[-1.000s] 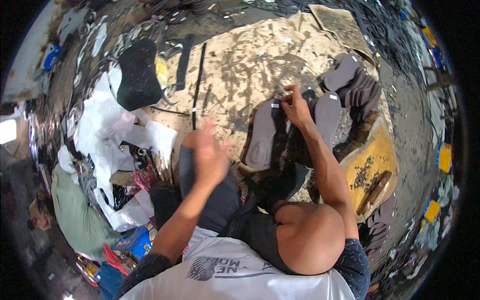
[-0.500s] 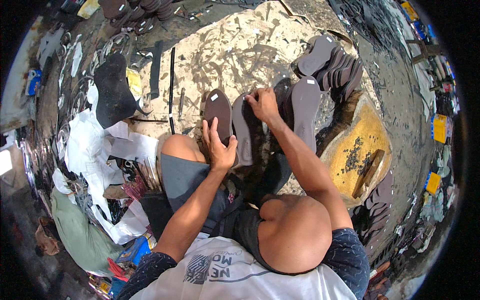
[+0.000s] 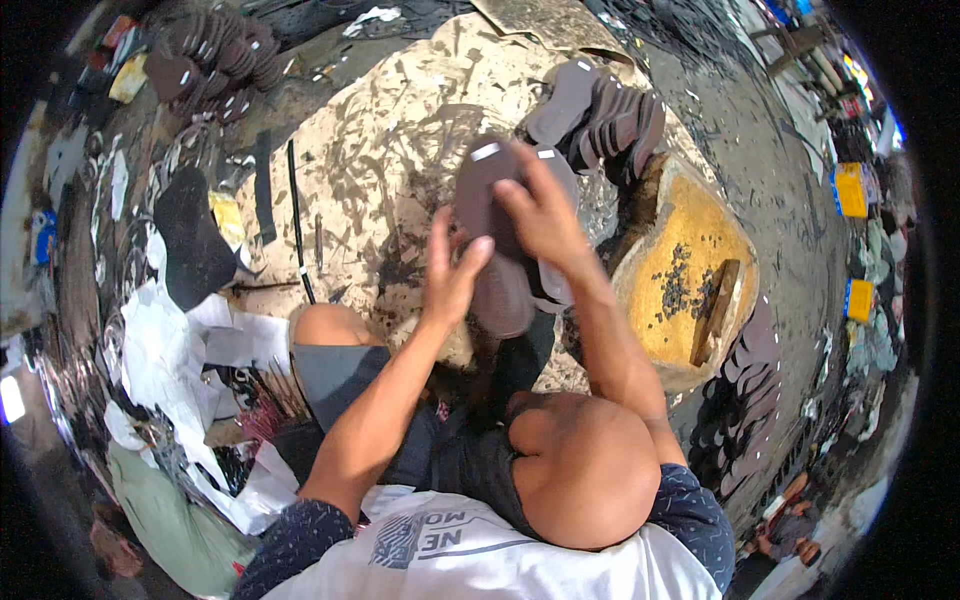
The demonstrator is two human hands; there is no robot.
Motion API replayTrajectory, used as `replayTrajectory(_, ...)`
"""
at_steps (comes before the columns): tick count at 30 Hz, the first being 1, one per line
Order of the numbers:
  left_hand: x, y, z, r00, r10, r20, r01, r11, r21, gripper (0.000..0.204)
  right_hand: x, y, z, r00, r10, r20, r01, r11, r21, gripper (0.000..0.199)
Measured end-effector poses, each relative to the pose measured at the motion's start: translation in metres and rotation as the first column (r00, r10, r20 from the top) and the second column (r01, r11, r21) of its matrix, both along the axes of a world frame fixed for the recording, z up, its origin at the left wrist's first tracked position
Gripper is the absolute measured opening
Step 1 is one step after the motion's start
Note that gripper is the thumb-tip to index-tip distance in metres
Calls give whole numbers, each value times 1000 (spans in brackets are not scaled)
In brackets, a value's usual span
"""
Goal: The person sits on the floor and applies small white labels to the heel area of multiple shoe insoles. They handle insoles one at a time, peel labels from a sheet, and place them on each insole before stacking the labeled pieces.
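Note:
A dark brown shoe sole (image 3: pixel 480 195) with a small white tag at its tip is in front of me, blurred by motion. My right hand (image 3: pixel 548 225) grips its right side, with the thumb across its face. Beside its left edge is my left hand (image 3: pixel 450 278), fingers spread and thumb reaching over the sole; whether it bears any weight is unclear. The rounded heel of another sole (image 3: pixel 502 305) shows below, between my wrists. Partly behind my right hand lies a greyish-brown sole (image 3: pixel 558 180), also tagged white.
A row of stacked soles (image 3: pixel 620 120) lies beyond my right hand. To the right stands a yellow-topped block (image 3: pixel 640 310) with dark crumbs and a wooden stick (image 3: pixel 716 312). Stained pale sheeting (image 3: pixel 370 160) covers the ground ahead. White scraps (image 3: pixel 165 335) lie left; more soles (image 3: pixel 210 65) are piled far left.
The tagged brown sole has moved from my left hand's side rightward over the neighbouring soles. My right hand has come onto it, and my left hand has loosened. The whole view has shifted.

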State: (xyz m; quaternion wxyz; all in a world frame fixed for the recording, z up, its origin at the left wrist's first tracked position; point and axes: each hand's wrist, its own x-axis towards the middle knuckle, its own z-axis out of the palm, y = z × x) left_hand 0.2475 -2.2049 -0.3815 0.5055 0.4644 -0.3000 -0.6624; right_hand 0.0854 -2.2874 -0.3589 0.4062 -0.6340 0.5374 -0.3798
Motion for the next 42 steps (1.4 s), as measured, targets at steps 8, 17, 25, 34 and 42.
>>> replayTrajectory(8, -109, -11, -63, 985, -111, 130, 66, 950, 306, 148, -87, 44, -59, 953, -235, 191, 46, 735, 676, 92)
replayTrajectory(17, -6, -31, -21, 995, 73, -71, -76, 997, -31, 151, 2, 44, -18, 886, -124, 447, -203, 763, 613, 95)
replayTrajectory(25, 68, -46, 45, 413, -79, 907, 298, 953, -53, 154, -21, 29, -18, 823, -400, 404, 137, 829, 542, 96)
replayTrajectory(34, 68, -38, -33, 275, 51, 960, 458, 871, -177, 139, -32, -34, 108, 998, -55, -5, 54, 994, -91, 71)
replayTrajectory(42, 55, -41, -32, 193, 53, 980, 543, 826, -151, 147, -12, -39, 38, 806, 316, -500, -296, 947, 121, 64)
